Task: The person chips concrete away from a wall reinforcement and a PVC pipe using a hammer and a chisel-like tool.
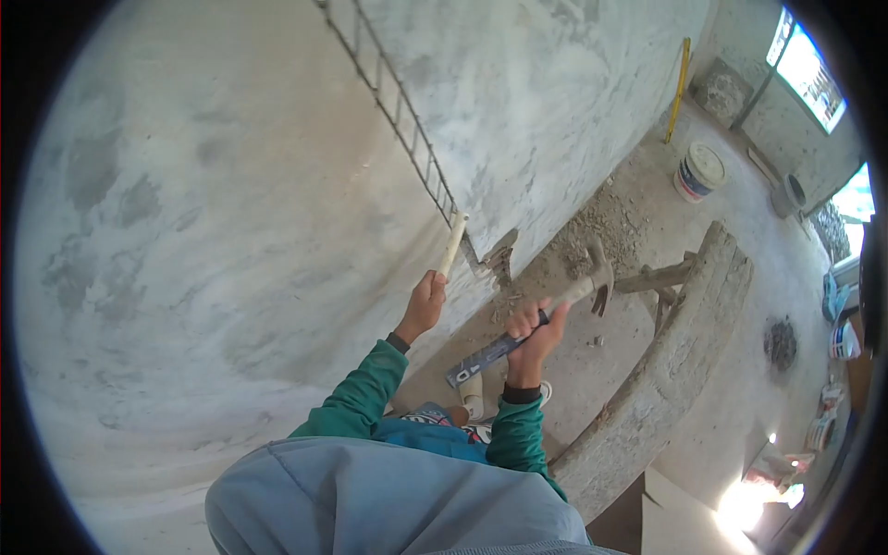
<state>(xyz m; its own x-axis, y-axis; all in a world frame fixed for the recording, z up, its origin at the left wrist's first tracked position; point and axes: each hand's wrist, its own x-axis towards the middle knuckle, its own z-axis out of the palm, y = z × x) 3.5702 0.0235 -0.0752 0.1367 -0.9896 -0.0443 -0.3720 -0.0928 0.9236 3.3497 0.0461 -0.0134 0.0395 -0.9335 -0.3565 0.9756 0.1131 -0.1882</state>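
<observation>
My left hand is wrapped round a short pale tube, whose far end meets the wall at the foot of a dark, ladder-like strip. Below that end, the plaster is broken away in a rough patch. In my right hand is a claw hammer, gripped partway along its handle. Its metal head points up and right, away from the tube, while the dark blue handle end reaches down and left. Both sleeves are green with dark cuffs.
A rough wooden bench runs along my right side. Rubble lies at the wall's base. Farther back are a white bucket, a grey bucket and a yellow level-like bar leaning on the wall. A dark pile sits on the floor.
</observation>
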